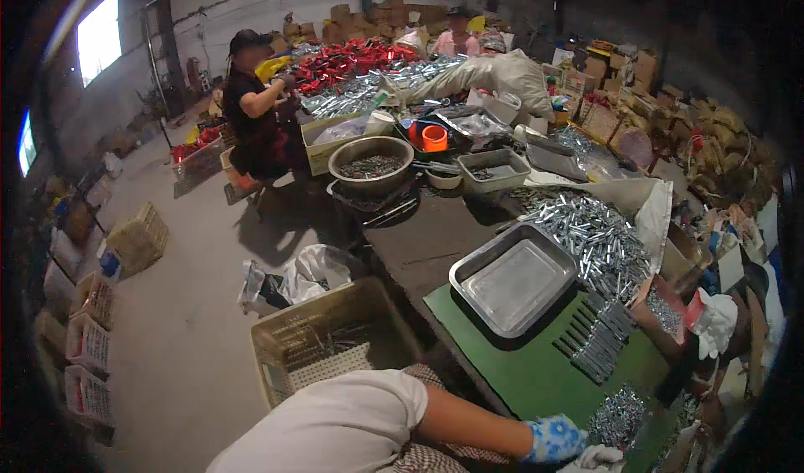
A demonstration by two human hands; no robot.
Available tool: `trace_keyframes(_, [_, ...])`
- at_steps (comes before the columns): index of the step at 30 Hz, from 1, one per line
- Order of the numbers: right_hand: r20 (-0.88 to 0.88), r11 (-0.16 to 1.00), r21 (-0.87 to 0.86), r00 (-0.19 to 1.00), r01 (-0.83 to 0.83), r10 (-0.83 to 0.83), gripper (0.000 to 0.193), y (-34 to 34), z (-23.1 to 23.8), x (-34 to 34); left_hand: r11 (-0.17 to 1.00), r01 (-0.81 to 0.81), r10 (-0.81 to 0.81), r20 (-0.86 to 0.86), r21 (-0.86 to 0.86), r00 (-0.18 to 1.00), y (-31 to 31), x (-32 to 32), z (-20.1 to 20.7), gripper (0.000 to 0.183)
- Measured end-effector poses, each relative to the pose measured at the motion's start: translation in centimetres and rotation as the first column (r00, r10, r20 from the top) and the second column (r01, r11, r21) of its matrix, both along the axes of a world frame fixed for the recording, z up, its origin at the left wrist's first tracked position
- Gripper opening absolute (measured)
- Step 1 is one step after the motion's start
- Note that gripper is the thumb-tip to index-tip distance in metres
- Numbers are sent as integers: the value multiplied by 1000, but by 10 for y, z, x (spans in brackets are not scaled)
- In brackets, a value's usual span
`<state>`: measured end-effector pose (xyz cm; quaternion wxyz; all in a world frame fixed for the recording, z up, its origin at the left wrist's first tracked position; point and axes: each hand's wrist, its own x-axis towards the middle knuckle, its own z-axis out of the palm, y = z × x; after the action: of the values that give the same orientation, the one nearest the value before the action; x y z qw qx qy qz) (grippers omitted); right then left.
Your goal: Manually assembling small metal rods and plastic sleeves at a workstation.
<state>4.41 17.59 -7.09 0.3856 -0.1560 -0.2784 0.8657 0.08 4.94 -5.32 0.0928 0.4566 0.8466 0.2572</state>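
Observation:
My left arm reaches in from the lower edge to the green work surface (477, 339). My left hand (556, 439), under a blue-and-white flowered covering, is beside a heap of small shiny metal parts (618, 414). Its fingers are hidden. Against it lies white-gloved fabric with finger shapes, seemingly my right hand (600, 458), cut off by the frame; what it holds does not show. Farther up, metal anchor bolts (596, 337) lie side by side in rows. Beyond them rests a shallow steel tray (515, 279).
A big pile of metal sleeves (590, 239) lies behind the tray. A yellowish plastic crate (322, 314) stands left of the table. Farther back are a steel bowl of small parts (368, 167) and red-and-silver piles (356, 63). A co-worker (251, 105) sits at left; another person (456, 38) is behind.

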Motion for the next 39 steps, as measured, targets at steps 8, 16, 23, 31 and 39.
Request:
trace_keyframes(8, [156,855,501,986,-135,64,24,9,-2,22,901,-428,430,-7,63,903,-207,51,-6,37])
trace_keyframes(16, [236,834,532,972,-144,18,38,-3,13,17,345,-864,900,-132,-366,416,-363,122,-52,28])
trace_keyframes(23, [433,724,620,901,-303,6,30,-3,14,24,319,-925,924,-148,-206,352,-349,106,-62,32])
trace_keyframes(31, [546,733,553,837,-397,42,19,-7,20,32,168,-967,923,-314,-194,223,-395,125,-102,35])
trace_keyframes(39, [618,737,540,786,-406,-20,16,-25,44,23,617,-708,766,-468,342,441,-334,41,-7,56])
